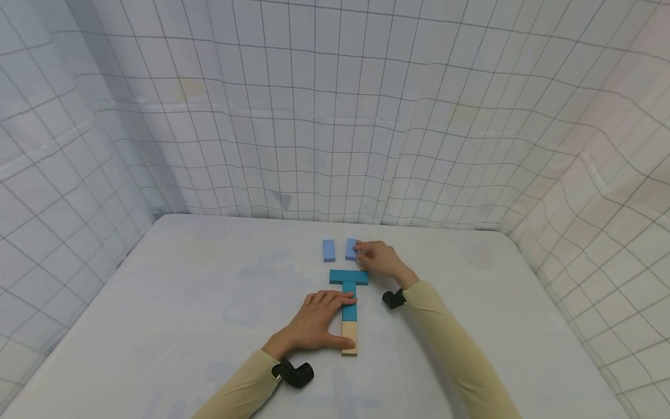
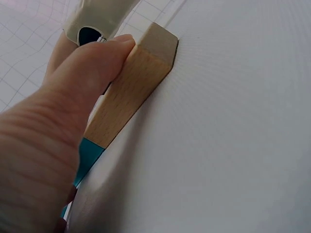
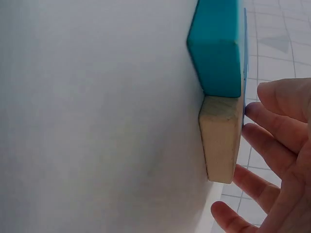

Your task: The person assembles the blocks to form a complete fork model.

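Flat wooden blocks form a T on the white table: a teal crossbar block (image 1: 340,276) at the top, a teal stem block (image 1: 349,311) below it, and a natural wood block (image 1: 348,331) at the bottom. My left hand (image 1: 316,320) spans the stem from the left, thumb on the wood block and fingertips over the teal one. My right hand (image 1: 382,259) reaches past the crossbar's right end, its fingertips at a light blue block (image 1: 351,249). Under that hand, another natural wood block (image 3: 219,145) abuts the crossbar, mostly hidden in the head view.
A second light blue block (image 1: 328,251) lies left of the first, beyond the crossbar. White grid-patterned curtains (image 1: 335,128) enclose the back and sides of the table (image 1: 157,314). Black wrist cameras (image 1: 295,373) hang under both wrists, close over the tabletop.
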A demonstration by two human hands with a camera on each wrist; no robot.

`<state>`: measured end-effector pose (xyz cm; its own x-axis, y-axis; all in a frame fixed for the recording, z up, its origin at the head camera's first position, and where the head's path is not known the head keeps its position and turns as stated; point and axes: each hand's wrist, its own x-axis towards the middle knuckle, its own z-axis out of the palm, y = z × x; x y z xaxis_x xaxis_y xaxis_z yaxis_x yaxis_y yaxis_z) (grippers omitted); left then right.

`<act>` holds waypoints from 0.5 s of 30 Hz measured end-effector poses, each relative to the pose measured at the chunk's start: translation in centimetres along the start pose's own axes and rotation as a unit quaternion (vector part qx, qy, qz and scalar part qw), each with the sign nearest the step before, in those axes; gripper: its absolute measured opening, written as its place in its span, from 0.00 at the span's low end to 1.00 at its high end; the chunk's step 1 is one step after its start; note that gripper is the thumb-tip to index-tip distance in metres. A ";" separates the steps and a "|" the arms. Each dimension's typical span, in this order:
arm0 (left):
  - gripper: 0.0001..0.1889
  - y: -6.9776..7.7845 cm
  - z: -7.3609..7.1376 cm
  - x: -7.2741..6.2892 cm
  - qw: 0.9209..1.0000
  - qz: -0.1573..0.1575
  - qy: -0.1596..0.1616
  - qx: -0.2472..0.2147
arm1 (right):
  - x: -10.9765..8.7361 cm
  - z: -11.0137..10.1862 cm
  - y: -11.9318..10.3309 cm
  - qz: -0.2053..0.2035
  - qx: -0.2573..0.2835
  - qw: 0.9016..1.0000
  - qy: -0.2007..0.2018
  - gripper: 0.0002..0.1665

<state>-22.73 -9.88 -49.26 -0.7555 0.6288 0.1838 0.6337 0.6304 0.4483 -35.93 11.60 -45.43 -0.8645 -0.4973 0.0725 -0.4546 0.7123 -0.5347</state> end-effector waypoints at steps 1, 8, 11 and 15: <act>0.44 0.0 0.0 0.0 1.000 0.000 0.000 -0.001 | -0.1 0.0 -0.1 -0.004 -0.013 1.000 0.000 0.22; 0.44 0.1 -0.1 -0.1 1.000 -0.007 -0.005 -0.006 | -0.5 -0.2 -1.0 -0.006 -0.055 0.998 -0.017 0.21; 0.44 0.0 0.0 0.0 1.000 -0.011 -0.008 -0.006 | -0.8 -0.3 -1.2 -0.002 -0.053 0.998 -0.024 0.21; 0.44 0.0 0.1 0.0 1.000 -0.010 -0.005 -0.005 | -1.0 -0.3 -1.2 -0.006 -0.051 0.998 -0.027 0.22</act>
<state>-22.74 -9.81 -49.36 -0.7664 0.6207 0.1655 0.6165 0.6383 0.4609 -34.59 11.41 -44.62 -0.8467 -0.5311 0.0311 -0.4874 0.7509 -0.4456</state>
